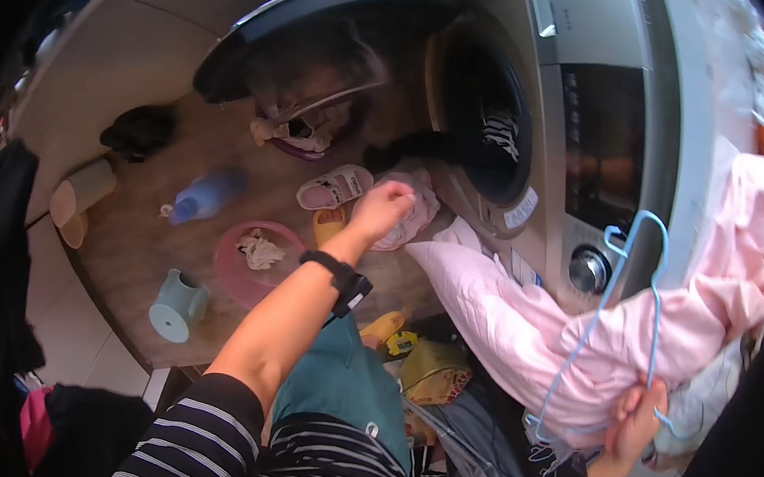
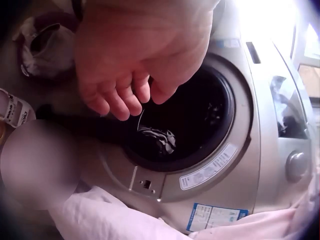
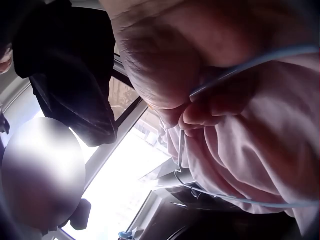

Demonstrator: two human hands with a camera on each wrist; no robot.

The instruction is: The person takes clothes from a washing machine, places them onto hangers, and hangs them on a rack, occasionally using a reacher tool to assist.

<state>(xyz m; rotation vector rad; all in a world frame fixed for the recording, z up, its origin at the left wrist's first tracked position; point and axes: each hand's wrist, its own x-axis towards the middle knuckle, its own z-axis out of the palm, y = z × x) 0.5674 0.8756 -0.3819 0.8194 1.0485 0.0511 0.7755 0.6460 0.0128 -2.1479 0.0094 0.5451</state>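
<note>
My right hand (image 1: 634, 423) grips a light blue wire hanger (image 1: 600, 303), fingers curled round it; in the right wrist view the hanger (image 3: 255, 62) passes through the hand (image 3: 170, 65). Long pink fabric (image 1: 530, 338) lies behind the hanger and against the washing machine's front. My left hand (image 1: 383, 211) is over a pale pink bundle (image 1: 414, 212), below the open round door. The left wrist view shows this hand (image 2: 135, 60) with loosely bent fingers and nothing visible in them, in front of the drum opening (image 2: 187, 115), where dark and striped cloth (image 2: 159, 140) lies.
The machine's raised door (image 1: 329, 37) stands at the top. On the floor are a pink basin (image 1: 230, 269) with white cloth, a purple basin with clothes, a blue bottle (image 1: 205, 198), a grey-blue container (image 1: 177, 307) and several slippers. Dark garments hang at both sides.
</note>
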